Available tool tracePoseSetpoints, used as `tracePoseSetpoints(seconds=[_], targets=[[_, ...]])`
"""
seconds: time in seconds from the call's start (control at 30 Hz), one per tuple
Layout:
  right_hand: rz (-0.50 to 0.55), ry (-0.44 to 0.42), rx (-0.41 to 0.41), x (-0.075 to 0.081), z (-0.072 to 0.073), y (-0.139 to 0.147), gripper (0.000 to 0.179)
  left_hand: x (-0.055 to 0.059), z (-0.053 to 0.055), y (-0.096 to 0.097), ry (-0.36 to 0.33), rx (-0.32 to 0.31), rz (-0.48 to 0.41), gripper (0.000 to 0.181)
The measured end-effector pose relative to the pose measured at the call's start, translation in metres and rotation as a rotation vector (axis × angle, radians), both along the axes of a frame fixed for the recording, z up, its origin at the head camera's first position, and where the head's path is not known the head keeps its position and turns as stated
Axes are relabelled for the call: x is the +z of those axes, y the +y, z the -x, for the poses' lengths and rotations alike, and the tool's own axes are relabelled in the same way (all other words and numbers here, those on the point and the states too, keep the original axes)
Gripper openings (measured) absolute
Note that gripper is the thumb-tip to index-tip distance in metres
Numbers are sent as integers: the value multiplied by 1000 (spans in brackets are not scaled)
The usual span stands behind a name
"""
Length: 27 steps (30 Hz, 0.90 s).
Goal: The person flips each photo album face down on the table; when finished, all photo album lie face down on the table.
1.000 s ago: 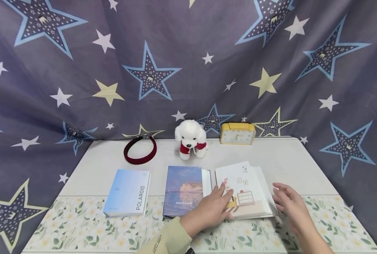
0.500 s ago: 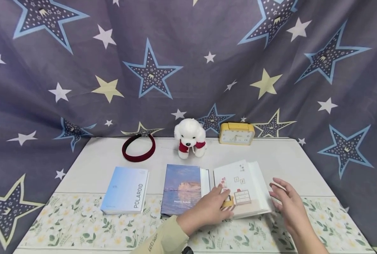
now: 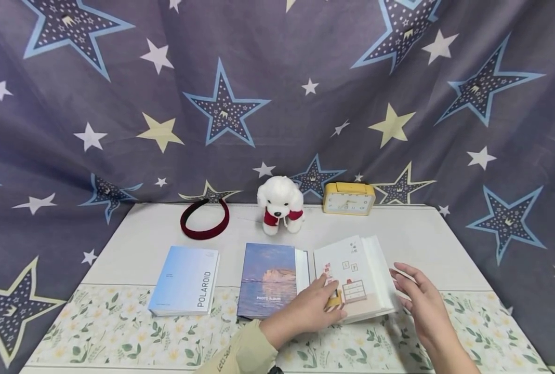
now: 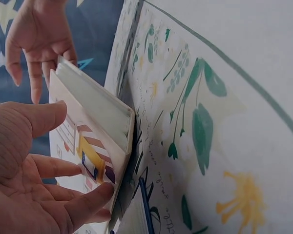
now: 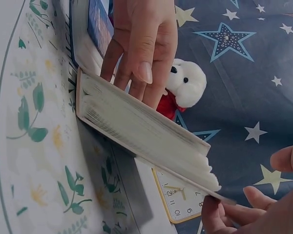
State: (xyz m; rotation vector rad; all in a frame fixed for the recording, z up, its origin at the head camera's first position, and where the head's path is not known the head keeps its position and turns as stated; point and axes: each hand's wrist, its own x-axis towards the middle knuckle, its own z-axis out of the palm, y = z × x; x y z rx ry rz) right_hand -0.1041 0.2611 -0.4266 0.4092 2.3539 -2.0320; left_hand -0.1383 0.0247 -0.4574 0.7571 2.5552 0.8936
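On the bench [image 3: 399, 223], the white album [image 3: 357, 272] lies lengthwise front to back, under the left hand [image 3: 311, 307] and against the right hand [image 3: 421, 301]. Left fingers spread across its cover; right fingers, thumb parted, touch its right edge.

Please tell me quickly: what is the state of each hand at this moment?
Left hand: open, resting on the white book.
Right hand: open, touching its edge.

From afar I saw a dark-red headband [image 3: 205, 233], a white plush dog [image 3: 280, 201] and a yellow clock [image 3: 349, 199] on the worktop [image 3: 413, 234]. Starry fabric [image 3: 282, 124] hung behind them.
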Motion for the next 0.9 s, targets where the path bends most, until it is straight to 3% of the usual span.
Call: tracePoseSetpoints(seconds=[0.5, 0.9], targets=[[-88, 38, 46, 1, -5, -6, 53, -3, -4, -1, 26, 14, -9, 71], [-46, 37, 47, 2, -4, -8, 53, -4, -3, -2, 31, 28, -27, 68]])
